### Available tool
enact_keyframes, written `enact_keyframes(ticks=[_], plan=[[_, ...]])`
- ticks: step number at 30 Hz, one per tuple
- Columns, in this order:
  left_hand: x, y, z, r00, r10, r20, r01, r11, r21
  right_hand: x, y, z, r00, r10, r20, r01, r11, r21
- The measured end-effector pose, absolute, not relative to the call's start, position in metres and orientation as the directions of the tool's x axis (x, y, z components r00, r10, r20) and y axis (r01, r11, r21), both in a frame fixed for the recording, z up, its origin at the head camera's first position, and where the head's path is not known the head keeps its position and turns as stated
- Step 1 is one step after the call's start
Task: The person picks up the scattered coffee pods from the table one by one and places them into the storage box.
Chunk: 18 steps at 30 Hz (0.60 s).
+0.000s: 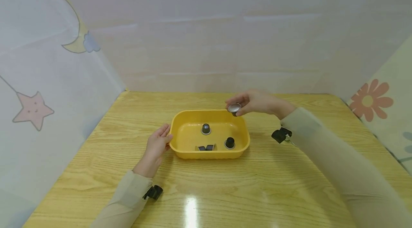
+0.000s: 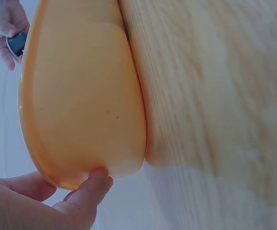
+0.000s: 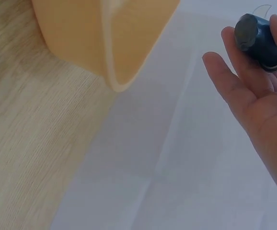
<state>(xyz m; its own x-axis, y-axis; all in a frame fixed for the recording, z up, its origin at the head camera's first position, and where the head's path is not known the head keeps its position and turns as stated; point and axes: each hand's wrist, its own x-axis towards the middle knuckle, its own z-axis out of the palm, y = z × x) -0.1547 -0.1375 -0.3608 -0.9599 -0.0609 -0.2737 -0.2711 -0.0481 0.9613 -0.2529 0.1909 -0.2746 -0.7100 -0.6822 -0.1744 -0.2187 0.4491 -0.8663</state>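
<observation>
A yellow plastic basin [image 1: 209, 155] stands on the wooden table. My left hand [image 1: 156, 146] grips its left end, with thumb and fingers on either side of the rim in the left wrist view. Over the basin's far right corner, my right hand [image 1: 257, 102] pinches a dark coffee capsule [image 3: 259, 42] between thumb and fingers, its silver lid facing up in the head view. Inside the basin, one capsule [image 1: 206, 128] sits lid down near the middle and another capsule [image 1: 230, 142] does so at the right. Two tipped capsules [image 1: 210, 147] lie by the near wall, partly hidden by it.
The wooden table [image 1: 206, 188] extends around the basin. Pale printed sheets [image 1: 206, 49] rise behind it and at both sides. A black wrist device [image 1: 281, 134] is strapped to the right sleeve, and a similar device [image 1: 153, 192] to the left one.
</observation>
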Motion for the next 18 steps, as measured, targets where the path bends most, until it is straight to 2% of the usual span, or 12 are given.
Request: enact_keyframes(ticks=[18], plan=[[-0.155, -0.138, -0.361, -0.96, -0.052, -0.275, -0.272, -0.066, 0.96, -0.253, 0.157, -0.273, -0.67, -0.724, -0.164, -0.237, 0.418, -0.877]])
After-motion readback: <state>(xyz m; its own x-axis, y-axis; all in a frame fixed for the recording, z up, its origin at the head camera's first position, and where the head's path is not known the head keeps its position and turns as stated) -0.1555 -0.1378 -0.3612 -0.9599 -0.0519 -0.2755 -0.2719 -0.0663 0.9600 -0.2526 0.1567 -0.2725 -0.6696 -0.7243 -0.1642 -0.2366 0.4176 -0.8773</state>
